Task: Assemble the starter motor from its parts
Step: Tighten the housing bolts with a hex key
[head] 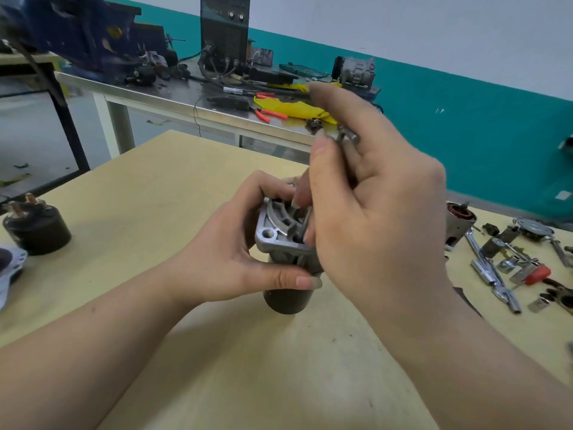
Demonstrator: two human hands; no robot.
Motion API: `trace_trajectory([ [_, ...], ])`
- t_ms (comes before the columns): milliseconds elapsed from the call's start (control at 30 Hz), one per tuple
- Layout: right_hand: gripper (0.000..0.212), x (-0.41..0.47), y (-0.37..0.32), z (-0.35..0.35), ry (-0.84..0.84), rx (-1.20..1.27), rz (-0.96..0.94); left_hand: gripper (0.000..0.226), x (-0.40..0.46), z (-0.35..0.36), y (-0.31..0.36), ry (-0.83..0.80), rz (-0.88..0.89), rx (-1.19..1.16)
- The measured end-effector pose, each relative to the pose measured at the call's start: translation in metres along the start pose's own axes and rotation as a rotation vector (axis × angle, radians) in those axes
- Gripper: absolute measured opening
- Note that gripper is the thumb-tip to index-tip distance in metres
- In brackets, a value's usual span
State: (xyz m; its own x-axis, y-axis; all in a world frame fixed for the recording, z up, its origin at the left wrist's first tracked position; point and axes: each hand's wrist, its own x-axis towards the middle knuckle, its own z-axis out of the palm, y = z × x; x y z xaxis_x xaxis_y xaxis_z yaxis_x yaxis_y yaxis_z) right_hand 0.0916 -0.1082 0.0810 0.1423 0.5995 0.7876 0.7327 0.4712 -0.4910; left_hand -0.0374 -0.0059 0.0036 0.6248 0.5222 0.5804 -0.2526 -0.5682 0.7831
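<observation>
The starter motor (280,240) stands upright in the middle of the wooden table (186,187), its black body below and its silver aluminium end housing on top. My left hand (235,259) grips the housing from the left, thumb across its front. My right hand (366,193) is above and to the right and pinches a long thin metal bolt (305,220). The bolt's lower end sits in a hole of the housing. Its upper part and head (348,138) show between my fingers.
A black solenoid (37,226) stands at the table's left edge beside a silver cover (12,268). At the right lie an armature (459,220), wrenches, sockets (508,265) and small parts. A steel bench (186,97) with tools and a welder stands behind.
</observation>
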Motion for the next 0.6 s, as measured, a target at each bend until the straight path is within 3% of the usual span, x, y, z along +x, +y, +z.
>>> trace_trajectory([
  [67,0.037,0.002,0.0,-0.001,-0.05,0.055,-0.008,0.073,-0.001,-0.002,0.0,0.009,0.016,-0.002],
  [167,0.029,0.012,-0.001,-0.016,-0.296,0.22,-0.029,0.077,-0.001,-0.002,-0.006,0.005,0.007,-0.025],
  [267,0.032,0.026,0.001,-0.033,-0.562,0.418,0.077,0.075,0.0,-0.001,-0.009,-0.006,0.004,-0.039],
  [333,0.032,0.034,0.002,-0.039,-0.646,0.499,0.16,0.069,0.0,-0.001,-0.006,0.007,0.004,-0.036],
  [467,0.034,0.041,-0.002,-0.035,-0.624,0.41,0.158,0.074,0.001,0.001,-0.001,0.018,0.008,-0.027],
  [600,0.044,0.036,-0.01,-0.025,-0.39,0.177,0.135,0.08,0.0,0.002,0.0,-0.002,0.022,-0.019],
])
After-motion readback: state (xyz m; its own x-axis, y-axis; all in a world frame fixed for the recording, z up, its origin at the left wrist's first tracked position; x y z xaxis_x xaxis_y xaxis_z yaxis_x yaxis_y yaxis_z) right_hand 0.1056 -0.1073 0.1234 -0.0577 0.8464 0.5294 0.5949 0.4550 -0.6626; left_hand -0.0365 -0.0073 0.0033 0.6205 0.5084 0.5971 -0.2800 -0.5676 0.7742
